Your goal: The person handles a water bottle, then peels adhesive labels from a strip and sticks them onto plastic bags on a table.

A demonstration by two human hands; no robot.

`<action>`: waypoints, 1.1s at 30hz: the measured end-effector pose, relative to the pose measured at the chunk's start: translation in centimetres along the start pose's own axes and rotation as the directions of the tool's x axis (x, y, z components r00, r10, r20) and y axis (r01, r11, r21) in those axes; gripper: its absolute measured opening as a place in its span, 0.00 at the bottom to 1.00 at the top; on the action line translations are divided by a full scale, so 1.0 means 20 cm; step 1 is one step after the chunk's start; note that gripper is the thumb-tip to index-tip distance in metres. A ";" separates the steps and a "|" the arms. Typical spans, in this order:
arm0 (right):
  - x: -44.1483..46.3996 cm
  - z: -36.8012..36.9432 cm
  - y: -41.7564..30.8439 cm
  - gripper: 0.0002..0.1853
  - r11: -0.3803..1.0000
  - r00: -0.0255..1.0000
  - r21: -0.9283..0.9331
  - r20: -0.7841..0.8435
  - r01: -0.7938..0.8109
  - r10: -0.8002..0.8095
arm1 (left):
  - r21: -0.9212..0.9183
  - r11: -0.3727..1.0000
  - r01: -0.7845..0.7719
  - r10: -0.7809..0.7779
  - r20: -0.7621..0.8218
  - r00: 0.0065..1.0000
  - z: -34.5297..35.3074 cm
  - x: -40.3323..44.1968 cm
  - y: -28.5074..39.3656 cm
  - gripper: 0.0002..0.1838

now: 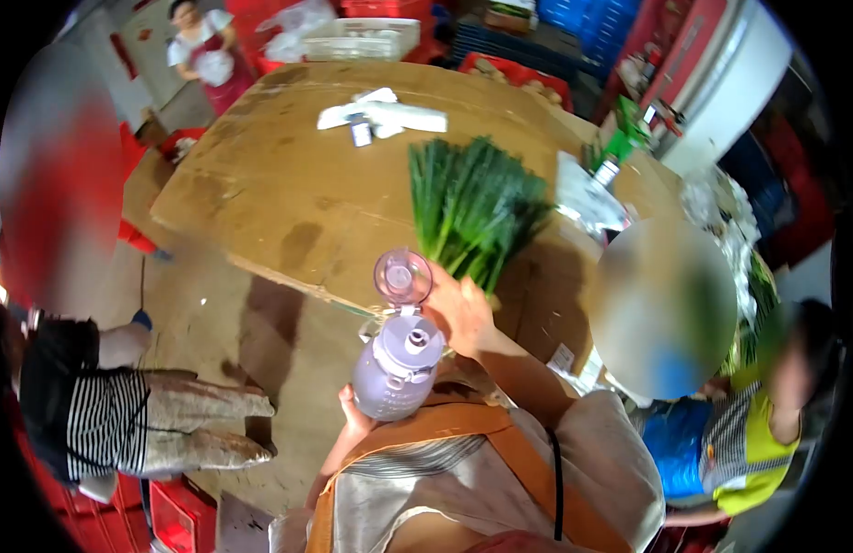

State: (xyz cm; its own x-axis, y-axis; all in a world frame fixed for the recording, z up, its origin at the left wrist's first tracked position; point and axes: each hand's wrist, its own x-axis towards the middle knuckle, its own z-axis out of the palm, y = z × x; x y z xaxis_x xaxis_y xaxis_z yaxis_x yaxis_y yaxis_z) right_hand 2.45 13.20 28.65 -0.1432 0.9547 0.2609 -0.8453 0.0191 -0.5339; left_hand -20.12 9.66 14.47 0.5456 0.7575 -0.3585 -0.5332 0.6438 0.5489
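A translucent purple water bottle point(396, 373) is close to my body, its flip lid point(403, 276) raised and its spout showing. My left hand point(354, 413) is wrapped round the lower left side of the bottle, most of its fingers hidden behind it. At the raised lid, my right hand point(461, 311) has its fingers closed at the edge, partly hidden by the lid. Just beyond the right hand lies a bunch of long green leafy stalks point(477, 203), probably scallions or garlic chives, on a brown cardboard-topped table point(260, 194).
White plastic wrapping point(385, 115) lies on the far table. A clear bag point(588, 194) and green box point(624, 134) are at the right. People stand at far left point(210, 55), near left point(113, 405) and right point(749, 433). Red crates point(182, 516) stand on the floor.
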 end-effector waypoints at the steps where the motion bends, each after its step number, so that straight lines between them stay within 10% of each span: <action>1: 0.02 0.03 -0.05 0.44 0.996 0.985 -0.079 -0.169 -0.052 0.038 | 0.060 0.998 -0.015 0.019 -0.056 0.998 0.01 -0.01 -0.01 0.49; 2: 0.01 0.03 -0.07 0.45 0.984 0.939 -0.139 -0.338 -0.115 0.062 | 0.117 0.993 -0.021 0.029 -0.073 0.997 0.00 -0.01 -0.03 0.49; 5: -0.09 -0.03 -0.04 0.37 0.817 0.984 -0.561 -0.026 0.131 -0.175 | 0.244 0.970 -0.004 0.010 -0.024 1.000 -0.02 0.01 0.00 0.52; 8: -0.18 0.07 -0.14 0.39 0.561 0.960 -0.786 0.270 0.260 -0.067 | 0.283 0.959 0.011 -0.018 0.020 1.000 0.01 0.03 0.02 0.52; 12: -0.24 -0.04 -0.08 0.36 0.361 0.903 -0.828 0.393 0.430 -0.175 | 0.315 0.947 0.067 -0.092 0.066 0.994 0.05 0.08 0.03 0.52; 33: -0.62 -0.16 -0.43 0.30 0.055 0.923 -0.981 0.154 0.185 -0.354 | 0.487 0.788 0.377 -0.560 0.312 0.768 0.45 0.36 -0.04 0.54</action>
State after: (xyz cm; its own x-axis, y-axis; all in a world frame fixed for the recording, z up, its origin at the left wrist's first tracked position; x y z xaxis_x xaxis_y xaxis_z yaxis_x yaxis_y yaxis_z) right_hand 13.08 2.13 27.42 0.0876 0.8284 0.5532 0.4324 0.4687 -0.7703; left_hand -9.99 13.59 18.35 0.9191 0.1871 -0.3469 0.1004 0.7400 0.6651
